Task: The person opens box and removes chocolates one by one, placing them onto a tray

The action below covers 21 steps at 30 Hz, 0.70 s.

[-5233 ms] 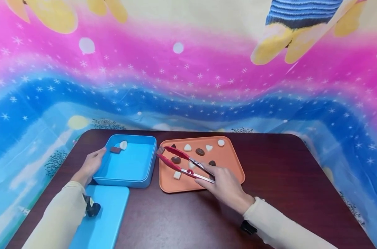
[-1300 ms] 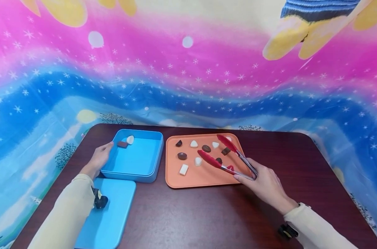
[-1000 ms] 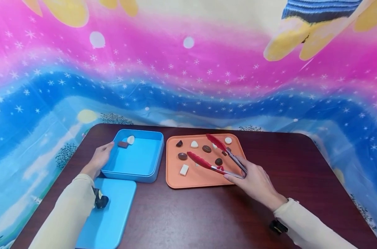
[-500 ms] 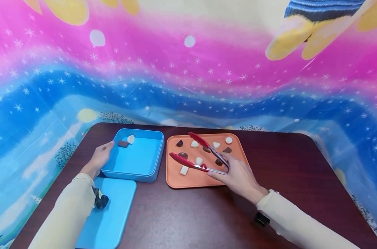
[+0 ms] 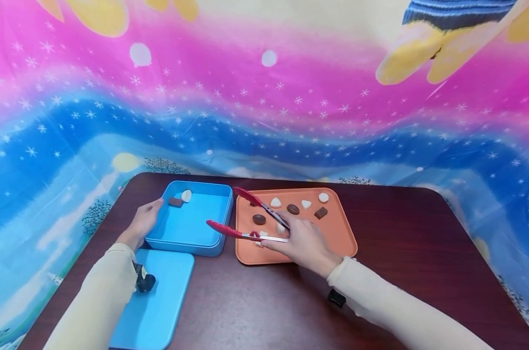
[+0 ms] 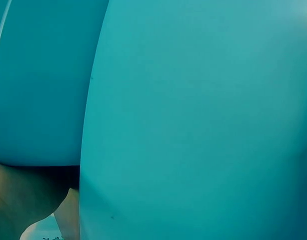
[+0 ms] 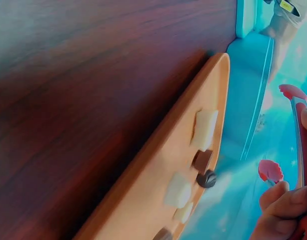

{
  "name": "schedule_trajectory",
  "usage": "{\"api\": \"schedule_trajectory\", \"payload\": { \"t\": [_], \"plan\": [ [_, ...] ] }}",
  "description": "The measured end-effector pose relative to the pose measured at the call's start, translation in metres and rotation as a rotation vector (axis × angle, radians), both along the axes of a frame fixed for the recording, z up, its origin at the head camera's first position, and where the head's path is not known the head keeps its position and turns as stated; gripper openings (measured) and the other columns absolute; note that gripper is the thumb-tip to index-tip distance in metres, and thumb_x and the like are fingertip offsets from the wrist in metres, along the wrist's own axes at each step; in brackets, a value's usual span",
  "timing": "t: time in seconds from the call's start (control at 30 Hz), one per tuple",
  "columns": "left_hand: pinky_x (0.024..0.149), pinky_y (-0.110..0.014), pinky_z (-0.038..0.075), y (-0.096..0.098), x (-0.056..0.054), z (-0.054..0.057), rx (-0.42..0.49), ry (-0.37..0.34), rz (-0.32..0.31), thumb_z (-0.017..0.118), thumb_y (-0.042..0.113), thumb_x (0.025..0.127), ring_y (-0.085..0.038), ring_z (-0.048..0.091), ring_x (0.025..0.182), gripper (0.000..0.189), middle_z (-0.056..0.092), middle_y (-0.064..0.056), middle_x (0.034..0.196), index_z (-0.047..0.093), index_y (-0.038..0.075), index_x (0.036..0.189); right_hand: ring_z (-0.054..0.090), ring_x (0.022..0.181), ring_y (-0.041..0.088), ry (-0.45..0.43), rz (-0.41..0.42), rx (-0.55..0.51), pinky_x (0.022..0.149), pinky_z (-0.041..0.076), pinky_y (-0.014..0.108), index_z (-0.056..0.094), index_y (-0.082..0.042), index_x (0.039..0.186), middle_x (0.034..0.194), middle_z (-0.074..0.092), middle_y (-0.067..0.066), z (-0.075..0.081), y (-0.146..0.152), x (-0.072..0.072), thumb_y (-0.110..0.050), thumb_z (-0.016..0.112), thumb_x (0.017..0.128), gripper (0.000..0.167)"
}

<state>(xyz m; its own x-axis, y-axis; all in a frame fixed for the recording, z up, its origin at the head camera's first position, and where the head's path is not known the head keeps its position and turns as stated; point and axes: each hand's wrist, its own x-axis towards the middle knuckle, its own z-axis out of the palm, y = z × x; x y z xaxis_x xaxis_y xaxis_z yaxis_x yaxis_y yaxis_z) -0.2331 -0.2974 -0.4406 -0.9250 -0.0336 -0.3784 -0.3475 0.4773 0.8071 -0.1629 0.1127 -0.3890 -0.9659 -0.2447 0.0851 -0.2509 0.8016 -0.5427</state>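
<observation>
My left hand (image 5: 143,223) grips the left wall of a blue box (image 5: 183,247). Inside that box lie a brown chocolate bar (image 5: 175,201) and a white shell-shaped chocolate (image 5: 186,196). With my right hand (image 5: 310,245) I hold red-tipped metal tongs (image 5: 225,229), their arms spread and nothing between the tips. The tips hover around the box's right rim, left of an orange tray (image 5: 330,243). On the tray sit several white and brown chocolates, among them a dark square one (image 5: 321,213) and a swirled oval one (image 5: 293,209). Tongs and hand cover some pieces.
A blue lid (image 5: 159,301) lies flat in front of the box, under my left forearm. Dark wooden table (image 5: 247,306) surrounds everything, with a patterned cloth (image 5: 264,121) hanging behind it.
The tongs earlier pinched a brown chocolate, and a dark square one later lies at the tray's right. Since then the spread tongs have swept left toward the box. My left hand stays put.
</observation>
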Motion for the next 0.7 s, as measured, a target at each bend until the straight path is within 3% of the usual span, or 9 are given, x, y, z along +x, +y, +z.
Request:
{"api": "schedule_trajectory", "payload": {
  "t": [0.3, 0.4, 0.47, 0.6, 0.7],
  "plan": [
    [0.121, -0.074, 0.011, -0.002, 0.000, -0.001, -0.016, -0.005, 0.010, 0.017, 0.063, 0.105, -0.052, 0.001, 0.155, 0.079, 0.000, -0.023, 0.170, 0.000, 0.011, 0.163, 0.045, 0.049, 0.013, -0.035, 0.038, -0.025, 0.042, 0.033, 0.026, 0.062, -0.016, 0.131, 0.065, 0.053, -0.001, -0.001, -0.034, -0.016, -0.063, 0.080, 0.077, 0.074],
    [0.121, -0.073, 0.011, -0.002, 0.001, -0.001, -0.015, -0.004, 0.005, 0.017, 0.062, 0.106, -0.052, 0.002, 0.155, 0.078, 0.000, -0.023, 0.170, 0.000, 0.011, 0.163, 0.049, 0.050, 0.013, -0.025, 0.050, -0.019, 0.043, 0.037, 0.026, 0.064, -0.015, 0.125, 0.068, 0.059, -0.001, -0.003, -0.045, -0.021, -0.063, 0.079, 0.078, 0.069],
    [0.121, -0.073, 0.012, -0.002, 0.001, 0.000, -0.013, -0.001, 0.008, 0.017, 0.061, 0.106, -0.052, 0.002, 0.155, 0.078, 0.000, -0.023, 0.170, 0.000, 0.011, 0.163, 0.049, 0.049, 0.013, -0.005, 0.065, -0.006, 0.042, 0.037, 0.026, 0.064, -0.015, 0.129, 0.068, 0.060, 0.000, -0.004, -0.053, -0.024, -0.064, 0.078, 0.079, 0.071],
    [0.121, -0.073, 0.013, 0.000, -0.001, -0.001, -0.008, -0.001, 0.021, 0.017, 0.063, 0.105, -0.052, 0.004, 0.154, 0.079, 0.000, -0.023, 0.170, 0.000, 0.012, 0.163, 0.046, 0.046, 0.014, 0.009, 0.090, 0.014, 0.038, 0.032, 0.024, 0.060, -0.017, 0.136, 0.061, 0.051, -0.001, -0.005, -0.069, -0.029, -0.063, 0.077, 0.080, 0.075],
    [0.120, -0.074, 0.013, 0.001, -0.001, 0.000, -0.007, -0.007, 0.027, 0.017, 0.064, 0.104, -0.052, 0.004, 0.154, 0.080, 0.000, -0.023, 0.170, 0.000, 0.012, 0.163, 0.043, 0.044, 0.014, 0.017, 0.104, 0.015, 0.037, 0.029, 0.024, 0.064, -0.017, 0.121, 0.057, 0.043, -0.002, -0.006, -0.079, -0.033, -0.063, 0.077, 0.080, 0.064]
  ]
}}
